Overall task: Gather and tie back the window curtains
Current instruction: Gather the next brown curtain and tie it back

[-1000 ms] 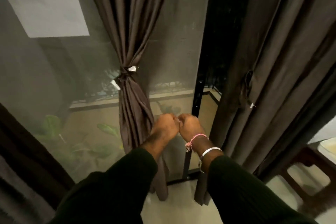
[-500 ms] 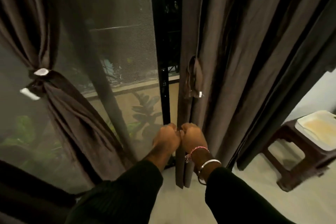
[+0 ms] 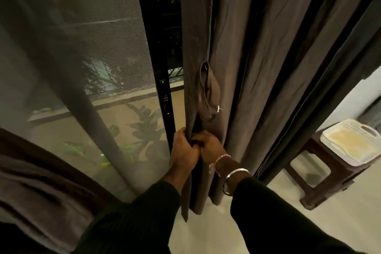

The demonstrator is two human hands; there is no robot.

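Observation:
A dark brown curtain [image 3: 257,57] hangs loose in long folds over the right half of the window. A fabric tie-back loop [image 3: 209,93] dangles from its left edge. Just below the loop, my left hand [image 3: 184,150] grips the curtain's left edge, fingers curled round the fold. My right hand [image 3: 211,146] sits against it, knuckles touching, and grips the same bunched edge. The curtain's lower end hangs down between my two forearms.
A mesh screen [image 3: 82,47] and black door frame [image 3: 165,88] fill the left, with plants beyond. More dark brown fabric [image 3: 37,181] lies at the lower left. A brown stool [image 3: 325,173] carrying a white tray [image 3: 352,142] stands on the floor at right.
My view has swung right, away from the tied left curtain, which has left the frame. Both hands, earlier held together in front of me, now grasp the right curtain's edge.

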